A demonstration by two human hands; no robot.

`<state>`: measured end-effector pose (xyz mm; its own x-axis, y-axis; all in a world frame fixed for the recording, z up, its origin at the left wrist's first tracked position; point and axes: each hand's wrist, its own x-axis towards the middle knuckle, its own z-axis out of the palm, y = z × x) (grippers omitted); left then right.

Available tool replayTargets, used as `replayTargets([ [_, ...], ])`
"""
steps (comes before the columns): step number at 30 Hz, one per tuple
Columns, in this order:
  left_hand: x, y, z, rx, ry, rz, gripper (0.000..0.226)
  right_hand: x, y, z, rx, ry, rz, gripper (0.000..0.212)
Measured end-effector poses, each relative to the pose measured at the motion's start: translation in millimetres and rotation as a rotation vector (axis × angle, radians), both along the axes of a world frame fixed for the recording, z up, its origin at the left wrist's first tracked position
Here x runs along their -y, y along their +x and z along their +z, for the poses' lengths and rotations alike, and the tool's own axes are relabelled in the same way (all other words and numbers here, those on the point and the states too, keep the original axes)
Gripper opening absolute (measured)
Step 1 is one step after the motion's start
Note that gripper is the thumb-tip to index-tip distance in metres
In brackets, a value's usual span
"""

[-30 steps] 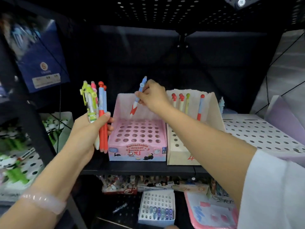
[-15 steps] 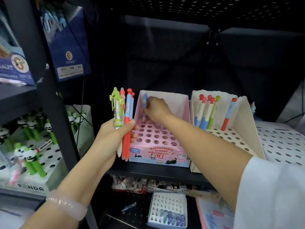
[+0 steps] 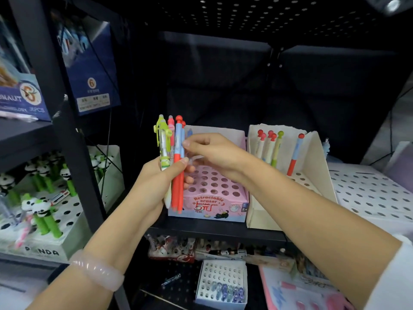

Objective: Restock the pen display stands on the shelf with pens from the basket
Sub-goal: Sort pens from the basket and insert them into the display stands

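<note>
Head view: left hand point(image 3: 156, 180) clenched round a bundle of pens point(image 3: 175, 162), thumb pressed across the barrels, bundle upright just in front of the left edge of the pink display stand point(image 3: 214, 198). In the bundle: one lime-green pen point(image 3: 162, 142) on the left, red-and-blue ones to its right, tips pointing down past the stand's front panel. Right hand point(image 3: 214, 153) brought across to the bundle, fingertips curled and pinching at the blue upper part of one pen, wrist lying over the pink stand's perforated top. Cannot tell whether that pen is gripped firmly or only touched.

Half a second earlier, right hand down at the back left holes of the pink stand, pushing in a blue-topped pen; now withdrawn from there and moved left to the bundle. Blue-topped pen point(image 3: 190, 133) left standing at the stand's back left corner, mostly hidden behind the fingers. Left hand and bundle shifted slightly right, closer to the stand.

Right of the pink stand, touching it: cream display stand point(image 3: 312, 175) with five upright pens along its back rows. Both stands on the black shelf point(image 3: 212, 229).
</note>
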<state>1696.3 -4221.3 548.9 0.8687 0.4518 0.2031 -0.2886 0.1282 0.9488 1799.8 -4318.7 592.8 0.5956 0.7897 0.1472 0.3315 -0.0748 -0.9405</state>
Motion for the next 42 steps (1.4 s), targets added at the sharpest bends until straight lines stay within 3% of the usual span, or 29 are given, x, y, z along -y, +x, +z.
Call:
replayTargets([
  [4, 16.2, 4.9, 1.3, -0.006, -0.025, -0.042, 0.013, 19.0, -3.3, 2.4, 0.029, 0.086, -0.084, 0.016],
  [8, 32.8, 11.9, 1.5, -0.047, -0.049, -0.059, 0.012, 50.4, 9.0, 17.2, 0.044, 0.272, -0.374, 0.019],
  [11, 41.9, 17.3, -0.4, -0.077, 0.049, -0.022, 0.008, 87.3, 28.5, 33.1, 0.081, 0.379, -0.587, 0.017],
  [13, 46.7, 21.3, -0.5, -0.082, 0.105, -0.004, 0.01, 115.1, 41.7, 36.6, 0.247, 0.317, -0.742, 0.012],
  [16, 56.0, 28.5, 1.0, -0.072, 0.113, -0.026, 0.013, 151.2, 55.9, 31.8, 0.635, 0.06, -0.896, 0.012],
  [19, 67.7, 36.0, 1.7, -0.076, 0.104, -0.042, 0.014, 172.4, 64.7, 22.6, 0.815, -0.185, -0.956, 0.017],
  [30, 82.7, 45.3, -5.8, -0.105, 0.083, -0.079, 0.011, 181.0, 78.7, 13.6, 0.847, -0.362, -0.945, 0.022],
  [38, 84.8, 42.6, -5.6, -0.095, 0.067, -0.095, 0.01, 166.1, 79.8, 16.7, 0.699, -0.822, -1.008, 0.015],
  [40, 83.4, 41.6, -5.3, -0.097, 0.075, -0.09, 0.009, 166.3, 73.5, 18.6, 0.732, -0.789, -1.064, 0.02],
  [42, 83.7, 41.3, -4.4, -0.097, 0.079, -0.086, 0.009, 161.9, 62.6, 20.6, 0.767, -0.541, -1.006, 0.021],
])
